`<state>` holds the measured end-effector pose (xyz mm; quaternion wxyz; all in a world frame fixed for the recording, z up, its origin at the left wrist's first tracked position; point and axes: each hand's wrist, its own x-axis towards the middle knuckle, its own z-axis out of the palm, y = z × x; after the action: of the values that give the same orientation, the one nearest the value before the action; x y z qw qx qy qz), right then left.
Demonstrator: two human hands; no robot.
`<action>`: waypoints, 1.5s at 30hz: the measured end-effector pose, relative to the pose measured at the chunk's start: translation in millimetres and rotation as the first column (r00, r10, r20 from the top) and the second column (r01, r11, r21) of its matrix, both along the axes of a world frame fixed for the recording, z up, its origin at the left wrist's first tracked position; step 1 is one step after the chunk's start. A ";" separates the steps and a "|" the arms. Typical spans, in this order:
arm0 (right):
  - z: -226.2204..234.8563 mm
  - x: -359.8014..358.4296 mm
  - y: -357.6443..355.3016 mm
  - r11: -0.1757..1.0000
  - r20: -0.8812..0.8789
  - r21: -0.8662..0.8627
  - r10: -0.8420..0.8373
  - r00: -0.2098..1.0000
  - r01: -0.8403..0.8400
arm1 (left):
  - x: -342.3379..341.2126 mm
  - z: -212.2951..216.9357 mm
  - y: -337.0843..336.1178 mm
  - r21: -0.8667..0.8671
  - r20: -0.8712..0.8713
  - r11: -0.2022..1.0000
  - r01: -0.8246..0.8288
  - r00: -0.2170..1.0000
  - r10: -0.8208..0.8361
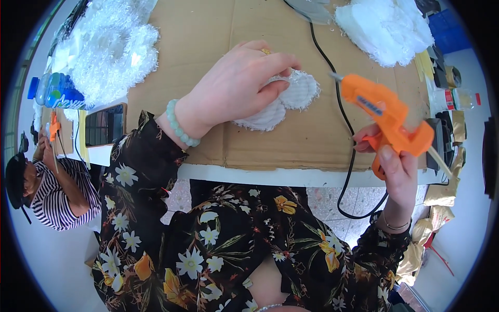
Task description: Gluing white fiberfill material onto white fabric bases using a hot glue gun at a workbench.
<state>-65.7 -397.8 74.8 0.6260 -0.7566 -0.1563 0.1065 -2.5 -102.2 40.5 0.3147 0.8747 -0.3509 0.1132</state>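
Observation:
My left hand [241,83], with a pale green bead bracelet at the wrist, is over the cardboard [197,140]. Its thumb and fingers close on a white fringed fabric piece [303,91], rounded and ribbed. A second lobe of similar white fringed fabric [264,117] shows under the palm; whether the two are joined is hidden. My right hand [397,174] is wrapped around the handle of an orange hot glue gun [382,106]. Its metal nozzle points up and left, right of the white pieces and apart from them. A glue stick [441,162] juts from its back end.
White fringed material is heaped at far left [112,49] and far right [384,31]. A black cable [339,99] crosses the cardboard and loops past the table edge. At left are a phone [106,126] and bottles [60,91]; beyond them a co-worker [60,195] holds another orange glue gun.

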 end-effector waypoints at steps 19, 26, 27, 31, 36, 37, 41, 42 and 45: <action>-11.3 18.9 21.2 0.969 -0.196 -0.189 0.120 0.973 -0.158 | 10.1 -12.4 -10.5 -0.082 -0.016 0.992 -0.091 0.996 0.090; -12.9 22.8 25.0 0.952 -0.183 -0.253 0.129 0.975 -0.174 | 9.6 -11.2 -8.7 -0.096 -0.013 0.991 -0.094 0.996 0.093; -13.1 23.3 25.3 0.951 -0.185 -0.253 0.129 0.974 -0.175 | 9.8 -11.9 -8.8 -0.102 -0.018 0.990 -0.097 0.995 0.096; -12.8 23.9 27.8 0.942 -0.151 -0.284 0.139 0.979 -0.177 | 9.3 -10.2 -8.5 -0.110 -0.062 0.987 -0.115 0.992 0.109; -9.9 25.6 30.0 0.920 -0.134 -0.341 0.153 0.979 -0.191 | 10.8 -12.8 -8.4 -0.128 -0.083 0.985 -0.118 0.991 0.107; -8.7 24.9 31.8 0.915 -0.129 -0.362 0.139 0.982 -0.178 | 11.5 -13.9 -7.7 -0.136 -0.089 0.985 -0.110 0.991 0.099; -7.0 25.2 28.3 0.899 -0.135 -0.400 0.133 0.982 -0.177 | 10.4 -9.5 -7.9 -0.120 -0.096 0.986 -0.118 0.990 0.107; -8.4 25.3 27.8 0.898 -0.136 -0.402 0.133 0.982 -0.178 | 10.5 -9.9 -7.0 -0.121 -0.094 0.986 -0.117 0.990 0.106; -11.9 25.5 27.4 0.910 -0.100 -0.387 0.116 0.988 -0.146 | 9.1 -9.1 -5.2 -0.121 -0.087 0.986 -0.119 0.990 0.109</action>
<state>-40.2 -370.4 62.9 0.4583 -0.8500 -0.1587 0.2058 6.7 -107.5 31.4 0.3760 0.8756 -0.2796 0.1176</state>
